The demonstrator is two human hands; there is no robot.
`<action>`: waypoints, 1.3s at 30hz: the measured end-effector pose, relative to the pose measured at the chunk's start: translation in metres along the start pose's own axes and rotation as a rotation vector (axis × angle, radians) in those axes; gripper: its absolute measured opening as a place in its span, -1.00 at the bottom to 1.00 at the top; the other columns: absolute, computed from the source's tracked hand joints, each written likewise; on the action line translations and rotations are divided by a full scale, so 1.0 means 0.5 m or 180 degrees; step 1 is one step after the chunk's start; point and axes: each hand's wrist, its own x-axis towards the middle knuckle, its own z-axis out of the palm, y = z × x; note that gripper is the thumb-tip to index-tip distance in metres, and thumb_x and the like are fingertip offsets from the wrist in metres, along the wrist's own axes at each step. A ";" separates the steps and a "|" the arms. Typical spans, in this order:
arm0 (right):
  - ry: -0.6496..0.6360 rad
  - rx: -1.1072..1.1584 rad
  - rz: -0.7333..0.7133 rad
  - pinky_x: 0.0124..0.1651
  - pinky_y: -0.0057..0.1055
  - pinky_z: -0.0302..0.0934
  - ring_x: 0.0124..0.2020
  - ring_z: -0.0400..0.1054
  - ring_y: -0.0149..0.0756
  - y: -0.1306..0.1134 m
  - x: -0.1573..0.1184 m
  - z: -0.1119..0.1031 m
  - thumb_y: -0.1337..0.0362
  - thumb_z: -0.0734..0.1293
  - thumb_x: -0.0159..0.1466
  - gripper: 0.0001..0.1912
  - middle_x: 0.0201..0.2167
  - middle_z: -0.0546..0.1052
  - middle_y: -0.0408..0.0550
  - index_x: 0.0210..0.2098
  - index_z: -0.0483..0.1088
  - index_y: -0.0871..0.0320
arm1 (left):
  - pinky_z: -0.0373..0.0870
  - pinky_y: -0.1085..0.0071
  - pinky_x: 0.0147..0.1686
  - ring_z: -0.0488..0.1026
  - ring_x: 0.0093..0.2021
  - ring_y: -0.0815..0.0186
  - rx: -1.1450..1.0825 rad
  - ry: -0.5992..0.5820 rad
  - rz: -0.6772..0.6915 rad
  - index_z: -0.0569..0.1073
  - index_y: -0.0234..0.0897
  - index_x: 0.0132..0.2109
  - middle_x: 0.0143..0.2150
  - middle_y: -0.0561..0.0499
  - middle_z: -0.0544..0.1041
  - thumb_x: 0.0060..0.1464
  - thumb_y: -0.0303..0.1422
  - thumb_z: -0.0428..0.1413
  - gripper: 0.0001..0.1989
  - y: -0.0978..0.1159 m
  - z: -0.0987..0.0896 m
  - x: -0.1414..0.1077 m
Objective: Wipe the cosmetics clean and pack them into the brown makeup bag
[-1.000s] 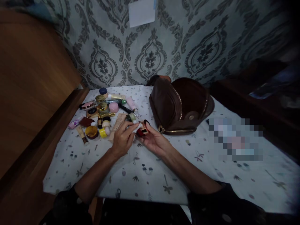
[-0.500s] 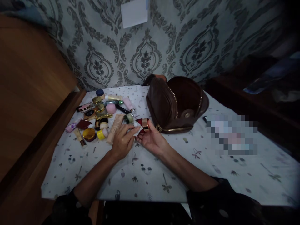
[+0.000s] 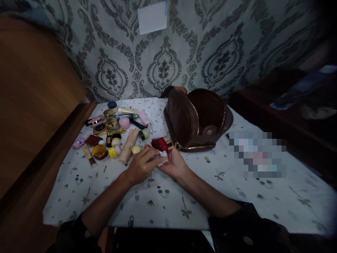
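My left hand (image 3: 144,162) is closed, its fingers bent over a crumpled white tissue (image 3: 163,154). Against the tissue's other side is my right hand (image 3: 175,163), palm up and cupped; its fingertips are hidden under the left fingers. Just beyond both hands lies a dark red bottle (image 3: 159,144) with a shiny gold cap (image 3: 167,141), near the bag; whether a finger still touches it I cannot tell. Left of my left hand are a small pale yellow jar (image 3: 136,150) and a beige squeeze tube (image 3: 130,144). A green jar (image 3: 144,134) stands behind.
An unzipped brown leather bag (image 3: 181,116) stands at the back centre. Several cosmetics, among them a pink jar (image 3: 124,122) and a gold-lidded jar (image 3: 99,152), crowd the left of the patterned tablecloth (image 3: 163,211). A blurred-out item (image 3: 256,154) lies right. Wooden furniture (image 3: 39,88) borders the left.
Both hands have drawn a little toward me with the tissue. The red bottle, earlier in my right fingers, now sits beyond them, more of it showing. The pale yellow jar has come into view.
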 end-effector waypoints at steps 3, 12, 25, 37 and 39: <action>0.0020 0.0035 0.0000 -0.63 -0.64 0.25 -0.59 0.33 -0.47 0.006 0.003 -0.005 0.39 0.26 0.18 -0.87 -0.50 0.57 -0.09 -0.34 0.46 0.26 | 0.50 0.26 -0.13 0.46 -0.10 0.23 -0.0184 0.0125 0.0110 0.51 -0.29 -0.05 -0.19 -0.12 0.54 0.28 -0.54 -0.02 -0.76 0.002 0.000 0.003; 0.0585 -0.0017 -0.0206 -0.33 -0.34 0.41 -0.42 0.44 -0.28 0.020 -0.003 0.003 0.33 0.25 0.15 -0.87 -0.48 0.58 -0.07 -0.37 0.44 0.18 | 0.47 0.27 -0.14 0.44 -0.12 0.22 0.0089 0.0256 -0.0466 0.47 -0.27 -0.02 -0.16 -0.12 0.50 0.25 -0.56 -0.04 -0.74 -0.009 -0.014 -0.003; 0.0614 -0.1340 -0.1408 -0.14 -0.38 0.33 -0.26 0.47 -0.26 0.022 -0.021 0.049 -0.03 0.34 0.24 -0.62 -0.39 0.59 -0.07 -0.31 0.51 0.18 | 0.41 0.35 -0.08 0.48 -0.11 0.20 -0.2482 0.0005 -0.2684 0.41 -0.26 -0.06 -0.13 -0.04 0.55 0.00 -0.27 0.25 -0.64 0.023 -0.001 0.011; -0.0032 -0.5863 -0.1825 0.12 -0.28 0.21 0.06 0.26 -0.19 -0.080 -0.147 0.153 0.11 0.59 -0.08 -0.20 -0.01 0.29 -0.04 0.12 0.35 0.06 | 0.54 0.19 -0.10 0.55 -0.06 -0.05 -0.2680 0.0359 -0.3488 0.52 -0.23 -0.09 -0.11 -0.09 0.63 -0.40 -0.10 0.43 -0.35 0.021 0.014 0.057; 0.0061 -0.6272 -0.2091 0.01 -0.33 0.25 -0.04 0.29 -0.23 -0.097 -0.173 0.178 0.17 0.56 -0.02 -0.36 -0.10 0.31 -0.09 0.04 0.39 0.06 | 0.53 0.22 -0.06 0.54 -0.03 -0.01 -0.2551 0.0231 -0.3186 0.52 -0.24 -0.06 -0.08 -0.10 0.62 -0.32 -0.18 0.42 -0.40 0.031 0.004 0.102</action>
